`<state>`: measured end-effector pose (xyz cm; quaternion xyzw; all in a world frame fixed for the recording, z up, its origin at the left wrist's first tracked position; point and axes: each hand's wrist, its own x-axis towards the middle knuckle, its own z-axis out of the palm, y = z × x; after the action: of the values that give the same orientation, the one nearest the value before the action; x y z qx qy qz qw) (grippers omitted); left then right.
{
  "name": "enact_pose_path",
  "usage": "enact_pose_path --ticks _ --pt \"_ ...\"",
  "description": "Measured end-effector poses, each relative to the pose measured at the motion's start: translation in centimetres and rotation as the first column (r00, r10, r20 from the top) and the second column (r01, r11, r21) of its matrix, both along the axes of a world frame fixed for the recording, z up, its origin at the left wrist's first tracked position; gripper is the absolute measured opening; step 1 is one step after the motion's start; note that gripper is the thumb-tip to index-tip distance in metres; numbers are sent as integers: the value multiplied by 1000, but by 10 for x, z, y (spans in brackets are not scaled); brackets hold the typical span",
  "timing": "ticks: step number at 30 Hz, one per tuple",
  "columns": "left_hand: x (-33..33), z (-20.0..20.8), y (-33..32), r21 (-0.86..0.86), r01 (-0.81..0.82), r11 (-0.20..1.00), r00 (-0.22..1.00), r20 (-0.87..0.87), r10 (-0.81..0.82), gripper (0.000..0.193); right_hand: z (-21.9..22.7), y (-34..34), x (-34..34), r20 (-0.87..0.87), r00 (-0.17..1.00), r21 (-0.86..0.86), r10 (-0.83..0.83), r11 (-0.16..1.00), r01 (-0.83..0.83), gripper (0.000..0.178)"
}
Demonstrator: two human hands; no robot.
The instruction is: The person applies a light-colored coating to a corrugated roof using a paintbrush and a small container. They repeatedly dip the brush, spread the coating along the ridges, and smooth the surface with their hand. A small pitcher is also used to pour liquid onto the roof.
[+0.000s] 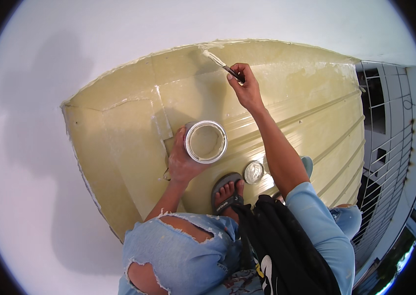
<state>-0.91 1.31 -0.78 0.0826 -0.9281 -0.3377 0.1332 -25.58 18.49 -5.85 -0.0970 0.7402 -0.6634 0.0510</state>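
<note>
My left hand [182, 160] is wrapped round the side of an open metal paint can [206, 142], with pale cream paint inside. Between the fingers of my right hand [245, 87] is the dark handle of a paintbrush [215, 58]. Thick cream paint coats its bristles, and their tip reaches the far edge of the yellowish sheet surface [286, 83], where it meets the white wall [134, 29]. A ragged cream strip runs along that joint. Near my sandalled foot lies a round metal lid [253, 172].
Raised ribs [316, 123] run along the yellowish surface on the right. Beyond its right edge stands a metal bar railing [390, 132]. My foot in a dark sandal [227, 193] rests on the surface, and black cloth [282, 241] hangs beside my knee.
</note>
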Motion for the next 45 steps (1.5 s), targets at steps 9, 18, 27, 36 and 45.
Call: enact_pose_path --ticks 9,18,27,36,45 --pt "2 2 1 9 -26 1000 996 85 25 121 28 -2 -21 -156 984 149 80 987 -57 22" --pt "-1 3 0 27 -12 1000 1000 26 12 123 69 26 -26 -26 976 162 216 964 -210 21" --pt "-1 6 0 94 -23 995 999 45 18 122 84 38 -20 221 916 73 334 931 -357 25" --pt "-1 7 1 75 -74 994 982 182 60 120 205 69 18 204 723 483 660 575 -661 12" --pt "1 10 2 79 -102 992 950 304 74 123 160 2 120 -125 569 776 813 438 -455 17"
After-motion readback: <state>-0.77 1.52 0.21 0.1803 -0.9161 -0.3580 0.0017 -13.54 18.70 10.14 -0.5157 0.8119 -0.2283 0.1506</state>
